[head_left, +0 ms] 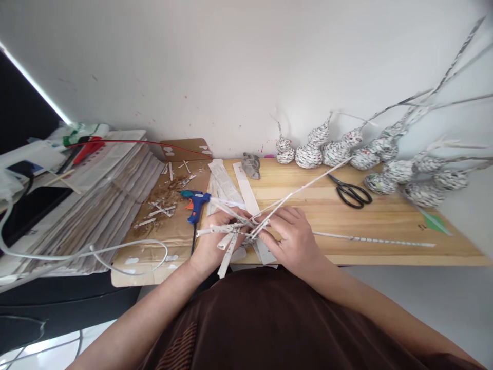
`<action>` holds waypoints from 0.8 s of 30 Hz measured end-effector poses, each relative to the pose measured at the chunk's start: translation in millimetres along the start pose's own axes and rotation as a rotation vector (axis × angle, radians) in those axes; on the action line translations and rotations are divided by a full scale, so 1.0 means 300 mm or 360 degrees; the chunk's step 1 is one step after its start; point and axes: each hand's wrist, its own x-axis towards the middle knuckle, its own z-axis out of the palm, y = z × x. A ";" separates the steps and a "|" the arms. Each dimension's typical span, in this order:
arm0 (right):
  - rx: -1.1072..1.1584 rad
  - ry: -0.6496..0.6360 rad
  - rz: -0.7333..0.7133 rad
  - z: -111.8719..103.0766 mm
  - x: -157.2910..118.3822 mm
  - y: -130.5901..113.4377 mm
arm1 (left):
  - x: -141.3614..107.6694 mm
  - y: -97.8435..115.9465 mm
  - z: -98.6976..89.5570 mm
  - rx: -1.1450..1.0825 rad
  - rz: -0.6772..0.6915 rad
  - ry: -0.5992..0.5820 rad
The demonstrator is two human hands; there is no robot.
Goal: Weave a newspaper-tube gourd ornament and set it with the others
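Observation:
A small weave of rolled newspaper strips is between my two hands in front of my belly, its strip ends fanning out to the left and front. My left hand is closed round its left side, the fingertips partly hidden behind the strips. My right hand pinches the right side with thumb and fingers. One long thin paper strip rises from the weave toward the back right. Flat newspaper strips lie on the table just behind my hands.
A blue glue gun lies left of my hands on cardboard with paper scraps. Black scissors and several woven gourd shapes are at the right and back. Stacked newspapers and a white cable occupy the left.

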 end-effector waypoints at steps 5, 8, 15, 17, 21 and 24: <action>0.0411 -0.0010 0.0225 0.019 0.005 -0.005 | -0.010 0.006 0.001 0.0026 -0.0027 0.0062; 0.0461 -0.0071 0.0614 0.027 0.009 0.003 | -0.009 0.037 0.004 0.0069 0.0028 0.0109; 0.0625 -0.0156 0.0822 0.054 0.027 0.031 | 0.001 0.062 0.010 0.0056 0.0106 0.0174; 0.0724 -0.0025 0.0749 0.070 0.024 0.027 | 0.000 0.054 0.008 0.0077 0.0123 0.0168; 0.0728 0.0223 0.0500 0.092 0.009 0.014 | -0.005 0.045 0.006 0.0118 0.0207 0.0158; 0.0926 0.0355 0.0429 0.092 0.001 0.010 | -0.008 0.045 0.005 0.0157 0.0192 0.0224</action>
